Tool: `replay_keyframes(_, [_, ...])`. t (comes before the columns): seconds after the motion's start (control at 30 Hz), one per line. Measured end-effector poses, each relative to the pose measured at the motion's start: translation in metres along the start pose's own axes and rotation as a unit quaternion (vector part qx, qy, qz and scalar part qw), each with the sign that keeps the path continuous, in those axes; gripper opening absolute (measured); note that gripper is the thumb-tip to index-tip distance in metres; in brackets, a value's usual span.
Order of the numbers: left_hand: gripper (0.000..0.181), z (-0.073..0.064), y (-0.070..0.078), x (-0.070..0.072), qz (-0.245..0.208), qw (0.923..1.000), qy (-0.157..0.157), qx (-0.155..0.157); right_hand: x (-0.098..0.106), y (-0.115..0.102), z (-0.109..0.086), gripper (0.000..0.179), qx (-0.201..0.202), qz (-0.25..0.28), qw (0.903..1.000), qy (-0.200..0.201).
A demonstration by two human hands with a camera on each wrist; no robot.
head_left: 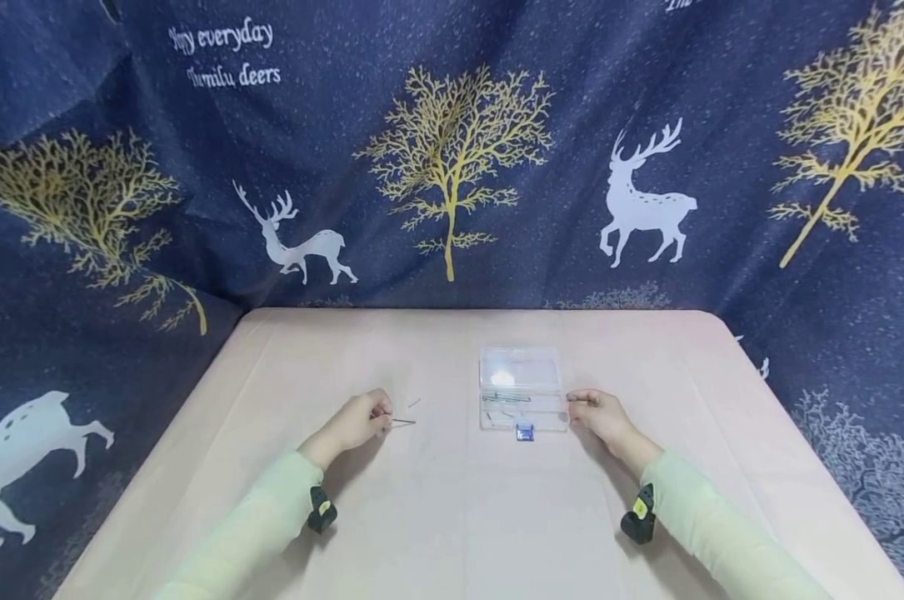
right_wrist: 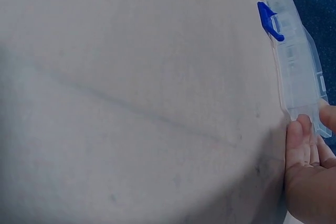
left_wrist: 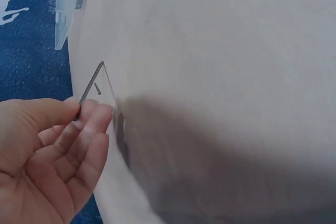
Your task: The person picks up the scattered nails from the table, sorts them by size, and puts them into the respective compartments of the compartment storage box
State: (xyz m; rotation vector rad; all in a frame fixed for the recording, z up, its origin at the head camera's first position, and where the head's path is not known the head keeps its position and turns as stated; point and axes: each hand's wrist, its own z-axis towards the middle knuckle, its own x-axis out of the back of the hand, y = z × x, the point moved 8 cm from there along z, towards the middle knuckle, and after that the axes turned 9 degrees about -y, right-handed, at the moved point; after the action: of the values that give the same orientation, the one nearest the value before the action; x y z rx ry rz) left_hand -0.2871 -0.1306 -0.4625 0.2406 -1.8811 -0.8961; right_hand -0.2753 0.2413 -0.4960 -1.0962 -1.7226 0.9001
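Between thumb and fingertips my left hand (head_left: pixel 362 421) pinches a long, thin grey nail (left_wrist: pixel 91 87), which slants up and away from the fingers in the left wrist view. Just beyond it, a shorter nail (head_left: pixel 415 402) lies on the table. A clear plastic box (head_left: pixel 549 403) stands at centre right, its lid (head_left: pixel 526 367) swung back and a blue latch (head_left: pixel 524 432) hanging at the front. At the box's right end, my right hand (head_left: pixel 601 414) grips the wall, thumb on one side and fingers on the other.
Several long, thin nails (head_left: pixel 506 398) lie in the box's rear compartment, and smaller pieces sit in the front one. A pale cloth covers the table (head_left: pixel 422 517). Behind it hangs a dark blue curtain (head_left: pixel 496 250) printed with deer and trees.
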Motion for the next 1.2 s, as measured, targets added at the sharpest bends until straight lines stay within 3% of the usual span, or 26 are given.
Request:
replay_keyframes(0.37, [0.013,0.001,-0.003,0.002,-0.114,0.993,0.03,0.008,0.001,0.0,-0.003,0.043,0.016,-0.003,0.9999,-0.002])
replay_keyframes(0.53, [0.014,0.004,-0.005,-0.007,-0.166,0.9858,0.024,0.014,0.001,-0.001,-0.003,0.043,0.014,-0.003,0.9999,0.0])
replay_keyframes(0.73, [0.018,0.01,-0.001,-0.021,-0.239,0.9709,0.002,-0.016,0.001,-0.001,-0.004,0.043,0.012,-0.013,0.9998,0.004])
replay_keyframes(1.2, [0.021,0.03,0.013,-0.03,-0.245,0.969,0.008,-0.027,0.002,-0.002,-0.005,0.043,0.01,-0.02,0.9997,0.008])
